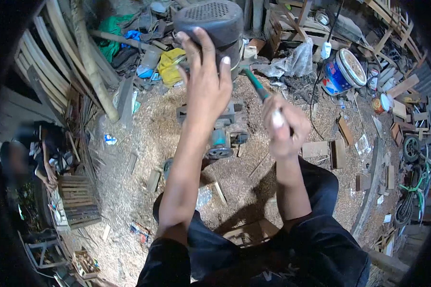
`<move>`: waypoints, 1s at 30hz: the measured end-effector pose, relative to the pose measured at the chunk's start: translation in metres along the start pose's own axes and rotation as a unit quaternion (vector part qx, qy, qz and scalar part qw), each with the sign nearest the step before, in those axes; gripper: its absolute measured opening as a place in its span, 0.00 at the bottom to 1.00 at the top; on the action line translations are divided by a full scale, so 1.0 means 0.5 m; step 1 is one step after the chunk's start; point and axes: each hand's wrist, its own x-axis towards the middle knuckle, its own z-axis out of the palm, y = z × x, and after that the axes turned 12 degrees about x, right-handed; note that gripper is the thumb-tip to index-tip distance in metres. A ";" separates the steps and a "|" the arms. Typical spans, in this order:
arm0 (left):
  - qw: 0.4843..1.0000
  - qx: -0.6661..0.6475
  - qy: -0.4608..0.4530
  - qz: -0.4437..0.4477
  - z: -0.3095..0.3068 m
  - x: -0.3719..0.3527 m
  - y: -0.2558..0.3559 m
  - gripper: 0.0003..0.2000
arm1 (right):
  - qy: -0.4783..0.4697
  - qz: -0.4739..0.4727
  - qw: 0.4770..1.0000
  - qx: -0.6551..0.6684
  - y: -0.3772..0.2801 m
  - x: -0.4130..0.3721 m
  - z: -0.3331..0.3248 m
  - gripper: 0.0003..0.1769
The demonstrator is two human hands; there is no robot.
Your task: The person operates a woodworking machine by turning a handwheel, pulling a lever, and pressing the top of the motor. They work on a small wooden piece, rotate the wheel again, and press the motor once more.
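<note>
My left hand (207,79) has its fingers spread against the side of a dark drum-shaped housing (208,26) with a perforated top, perhaps a motor cover. My right hand (283,125) is wrapped round a green rod-like handle (255,85), whose far end reaches towards the base of the housing. What that end is, I cannot make out. Below and between my forearms sits a small machine with a green body (219,137) and a round metal wheel (219,152). A grey metal block (230,115) lies just beyond it.
Wood shavings (148,124) cover the floor. A paint bucket (344,71) stands at the right, near wood offcuts (337,154) and a small green bicycle (413,189). A yellow bag (171,67) lies behind. Another person (45,153) sits at the left, beside a slatted wooden piece (79,201).
</note>
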 end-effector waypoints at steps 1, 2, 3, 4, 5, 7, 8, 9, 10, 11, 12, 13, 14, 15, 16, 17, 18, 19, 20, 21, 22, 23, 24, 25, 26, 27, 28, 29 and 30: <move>1.000 0.004 -0.007 -0.002 -0.006 0.000 0.002 0.39 | 0.017 0.007 1.000 -0.003 -0.001 0.004 0.006 0.18; 1.000 -0.025 0.003 0.006 -0.002 0.001 -0.005 0.40 | 0.053 0.056 0.997 0.015 -0.004 0.020 0.014 0.16; 1.000 -0.018 0.000 0.002 -0.005 0.003 -0.005 0.40 | 0.088 0.102 0.990 0.031 -0.003 0.043 0.020 0.15; 1.000 -0.012 -0.004 -0.002 -0.011 0.006 -0.001 0.40 | 0.077 0.049 0.996 -0.015 0.004 0.084 0.031 0.14; 1.000 -0.003 -0.008 -0.003 -0.020 0.008 0.002 0.41 | 0.067 -0.003 0.996 -0.061 0.009 0.131 0.048 0.15; 1.000 0.019 -0.017 -0.004 -0.042 0.018 0.006 0.41 | 0.076 -0.020 0.992 -0.095 0.019 0.210 0.068 0.21; 1.000 0.006 -0.013 0.005 -0.055 0.026 0.004 0.41 | 0.070 -0.003 0.994 -0.083 0.012 0.233 0.078 0.22; 1.000 -0.006 -0.011 0.014 -0.069 0.033 -0.001 0.41 | 0.066 0.014 0.995 -0.071 0.006 0.257 0.088 0.23; 0.999 -0.020 -0.011 0.021 -0.078 0.031 -0.008 0.41 | 0.025 -0.006 0.991 -0.129 0.052 0.254 0.058 0.24; 1.000 -0.012 0.007 0.020 -0.082 0.025 -0.019 0.41 | -0.017 -0.027 0.982 -0.185 0.098 0.247 0.026 0.25; 1.000 -0.020 0.021 0.008 -0.076 0.012 -0.039 0.38 | -0.059 -0.050 0.968 -0.240 0.118 0.238 0.010 0.25; 0.998 -0.047 0.027 0.013 -0.071 -0.011 -0.058 0.34 | -0.088 0.032 0.971 -0.221 0.093 0.202 0.012 0.25; 0.997 -0.072 0.033 0.018 -0.064 -0.041 -0.080 0.31 | -0.093 0.059 0.978 -0.180 0.111 0.151 0.004 0.24; 0.997 -0.070 -0.021 -0.028 -0.046 -0.087 -0.113 0.26 | -0.120 0.134 0.959 -0.219 0.090 0.095 -0.002 0.24; 0.992 -0.068 -0.075 -0.073 -0.040 -0.137 -0.133 0.22 | -0.172 0.189 0.937 -0.240 0.096 0.032 -0.020 0.25; 0.987 -0.068 -0.109 -0.097 -0.070 -0.188 -0.118 0.18 | -0.207 0.308 0.899 -0.232 0.068 -0.031 -0.024 0.27; 0.988 -0.053 -0.076 -0.127 0.029 -0.271 -0.198 0.18 | -0.222 0.364 0.863 -0.272 0.085 -0.124 -0.042 0.29; 0.985 -0.016 -0.110 -0.129 0.073 -0.345 -0.245 0.18 | -0.260 0.403 0.845 -0.238 0.099 -0.222 -0.074 0.28; 0.960 0.002 -0.206 -0.192 0.047 -0.403 -0.233 0.18 | -0.397 0.483 0.707 -0.331 0.117 -0.293 -0.092 0.24; 0.931 0.057 -0.271 -0.238 0.055 -0.459 -0.245 0.17 | -0.613 0.492 0.514 -0.344 0.152 -0.375 -0.121 0.20; 0.891 0.111 -0.340 -0.281 0.085 -0.524 -0.265 0.17 | -0.661 0.502 0.456 -0.320 0.123 -0.378 -0.092 0.20; 0.887 0.118 -0.350 -0.278 0.114 -0.579 -0.280 0.16 | -0.706 0.510 0.396 -0.292 0.093 -0.384 -0.054 0.19; 0.885 0.125 -0.354 -0.275 0.148 -0.613 -0.294 0.16 | -0.674 0.491 0.476 -0.281 0.093 -0.408 -0.044 0.19; 0.886 0.130 -0.353 -0.273 0.165 -0.614 -0.295 0.16 | -0.636 0.464 0.553 -0.271 0.104 -0.425 -0.039 0.19; 0.882 0.134 -0.359 -0.274 0.180 -0.616 -0.299 0.16 | -0.595 0.435 0.624 -0.258 0.120 -0.438 -0.036 0.19; 0.877 0.138 -0.370 -0.276 0.183 -0.621 -0.297 0.16 | -0.577 0.430 0.642 -0.264 0.126 -0.434 -0.024 0.19; 0.869 0.143 -0.383 -0.279 0.187 -0.636 -0.301 0.17 | -0.559 0.428 0.658 -0.268 0.124 -0.429 -0.009 0.19; 0.872 0.141 -0.388 -0.262 0.199 -0.639 -0.309 0.18 | -0.540 0.424 0.674 -0.273 0.122 -0.421 0.003 0.19; 0.870 0.140 -0.395 -0.259 0.206 -0.640 -0.311 0.18 | -0.562 0.417 0.662 -0.268 0.130 -0.424 0.006 0.18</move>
